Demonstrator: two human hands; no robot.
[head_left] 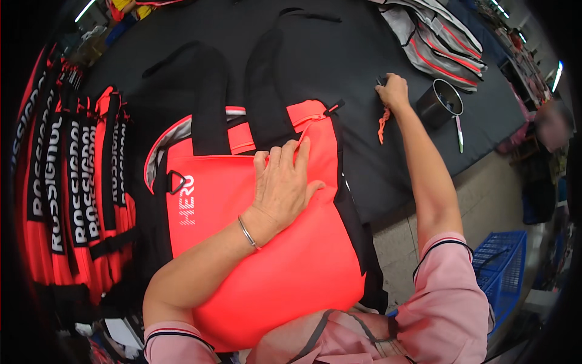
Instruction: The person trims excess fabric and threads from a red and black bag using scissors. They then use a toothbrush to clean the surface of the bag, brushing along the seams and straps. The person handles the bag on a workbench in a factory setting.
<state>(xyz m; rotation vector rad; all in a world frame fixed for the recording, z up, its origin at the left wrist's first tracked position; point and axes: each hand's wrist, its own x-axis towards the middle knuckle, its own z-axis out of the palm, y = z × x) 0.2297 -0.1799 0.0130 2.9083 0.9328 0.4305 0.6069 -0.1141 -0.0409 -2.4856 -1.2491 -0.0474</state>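
Observation:
A bright red-orange backpack [291,261] with black sides and black shoulder straps [209,103] lies on the dark table in front of me. Its top opening [159,151] shows a grey lining on the left. My left hand [282,182] rests on the front panel near the upper edge, fingers stretched out and thumb apart. Reaching to the far right, my right hand [394,92] is closed on a small dark object [381,80], mostly hidden by the fingers. A knotted orange cord [382,125] hangs beside that hand. Right of it stands a dark metal cup [438,104].
Stacked red-and-black bags [79,182] line the left side. Grey bags with red trim [433,42] lie at the far right of the black table [339,60]. A white-handled tool [459,134] leans by the cup. A blue crate [502,267] stands on the floor at right.

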